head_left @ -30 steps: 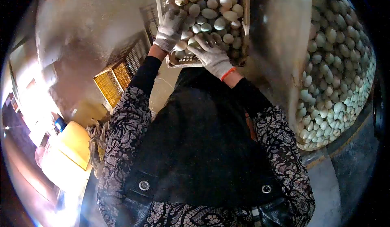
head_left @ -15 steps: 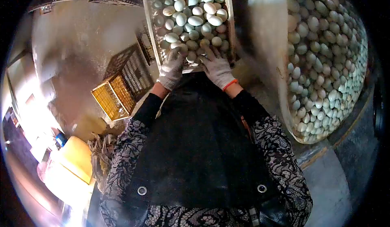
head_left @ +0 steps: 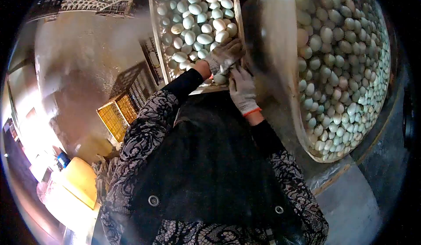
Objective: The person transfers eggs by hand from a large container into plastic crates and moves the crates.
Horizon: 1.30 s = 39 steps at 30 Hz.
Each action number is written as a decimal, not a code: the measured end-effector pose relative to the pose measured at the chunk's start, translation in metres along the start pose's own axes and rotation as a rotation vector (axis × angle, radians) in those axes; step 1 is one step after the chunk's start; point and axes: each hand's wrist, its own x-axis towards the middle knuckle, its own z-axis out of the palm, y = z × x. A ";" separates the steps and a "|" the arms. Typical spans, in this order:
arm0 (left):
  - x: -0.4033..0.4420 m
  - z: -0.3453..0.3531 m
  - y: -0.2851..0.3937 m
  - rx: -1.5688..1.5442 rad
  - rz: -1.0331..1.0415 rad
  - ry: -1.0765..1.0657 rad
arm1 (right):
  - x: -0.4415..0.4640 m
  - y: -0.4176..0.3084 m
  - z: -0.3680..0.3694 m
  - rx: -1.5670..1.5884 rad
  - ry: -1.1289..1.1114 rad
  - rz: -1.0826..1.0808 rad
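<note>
A pale crate [head_left: 154, 25] full of whitish and pale green eggs [head_left: 204, 39] is in front of me. My left hand [head_left: 226, 55], in a grey-white work glove, reaches across the crate's front part. Its fingers lie stretched over eggs by the right wall, with the tips partly hidden. Just below it, my right hand [head_left: 242, 90], gloved with an orange cuff edge, is at the crate's front right corner. Its fingers extend upward along that side, and no egg shows in them. One egg [head_left: 219, 79] sits between the two hands, near the front wall.
A large, tall-walled container [head_left: 302, 126] heaped with many eggs stands at the right. On the left floor are a yellow crate [head_left: 112, 120] and a dark slatted crate [head_left: 135, 85]. Farther left are a yellow container [head_left: 83, 181] and crumpled sacking [head_left: 104, 175].
My left hand has crossed from the crate's front left to its right side. My right hand has moved off the eggs to the right front corner. The view has shifted slightly.
</note>
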 end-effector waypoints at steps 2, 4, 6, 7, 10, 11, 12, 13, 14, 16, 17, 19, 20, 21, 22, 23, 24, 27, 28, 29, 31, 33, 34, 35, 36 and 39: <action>-0.009 -0.016 0.007 -0.062 -0.017 0.044 | 0.012 0.002 -0.007 0.033 -0.010 0.042; -0.027 -0.020 0.008 0.027 -0.005 0.040 | 0.030 0.004 -0.008 0.087 0.179 0.101; -0.052 0.039 -0.009 0.004 -0.108 0.051 | 0.059 -0.005 -0.012 0.145 0.202 0.078; -0.051 0.033 -0.009 0.006 -0.109 0.052 | 0.074 -0.008 -0.008 0.075 0.161 0.065; -0.057 0.025 -0.003 -1.108 -0.535 0.135 | 0.121 -0.007 0.009 -0.078 0.102 -0.052; -0.060 0.028 -0.006 -1.215 -0.428 0.272 | 0.140 -0.004 0.018 -0.159 0.097 -0.161; -0.066 0.019 -0.012 -0.794 -0.318 0.160 | 0.155 0.002 0.029 -0.152 0.099 -0.162; -0.072 0.009 -0.017 -0.226 -0.206 0.093 | 0.167 0.007 0.039 -0.195 0.098 -0.212; -0.078 -0.001 -0.023 0.204 -0.096 0.104 | 0.171 0.011 0.049 -0.240 0.092 -0.259; -0.086 -0.014 -0.022 0.113 -0.213 0.041 | 0.168 -0.005 0.045 -0.383 0.032 -0.244; -0.087 -0.020 -0.020 0.107 -0.215 0.043 | 0.164 -0.007 0.049 -0.352 0.001 -0.226; -0.091 -0.035 -0.016 0.066 -0.224 -0.088 | 0.162 -0.005 0.060 -0.313 -0.020 -0.204; -0.097 -0.032 -0.017 -0.002 -0.268 -0.059 | 0.166 -0.003 0.065 -0.316 -0.019 -0.205; -0.099 -0.030 -0.023 0.006 -0.243 -0.029 | 0.170 -0.003 0.067 -0.316 -0.015 -0.167; -0.102 -0.027 -0.026 0.012 -0.222 0.001 | 0.172 -0.003 0.069 -0.316 -0.014 -0.130; -0.103 -0.023 -0.027 0.012 -0.223 0.004 | 0.172 -0.002 0.068 -0.387 0.011 -0.155; -0.103 -0.021 -0.031 0.017 -0.214 0.082 | 0.169 0.003 0.074 -0.392 0.010 -0.157; -0.095 -0.034 -0.040 0.055 -0.204 0.155 | 0.164 0.009 0.083 -0.505 -0.056 -0.124; -0.095 -0.037 -0.040 0.080 -0.196 0.134 | 0.164 0.002 0.075 -0.507 -0.059 -0.121; -0.092 -0.039 -0.041 0.112 -0.188 0.084 | 0.168 -0.003 0.064 -0.416 -0.174 -0.056; -0.092 -0.030 -0.042 0.070 -0.225 0.106 | 0.172 -0.009 0.052 -0.316 -0.217 -0.018; -0.097 -0.027 -0.040 0.103 -0.319 0.087 | 0.182 -0.019 0.030 -0.337 -0.169 -0.096; -0.094 -0.036 -0.040 0.100 -0.324 0.084 | 0.187 -0.026 0.020 -0.352 -0.123 -0.163; -0.089 -0.045 -0.044 0.096 -0.388 0.071 | 0.199 -0.027 0.023 -0.361 0.037 -0.215; -0.083 -0.049 -0.051 0.093 -0.451 0.061 | 0.212 -0.032 0.021 -0.359 0.035 -0.214; -0.077 -0.045 -0.064 0.123 -0.513 -0.013 | 0.243 -0.018 0.058 -0.427 0.092 -0.214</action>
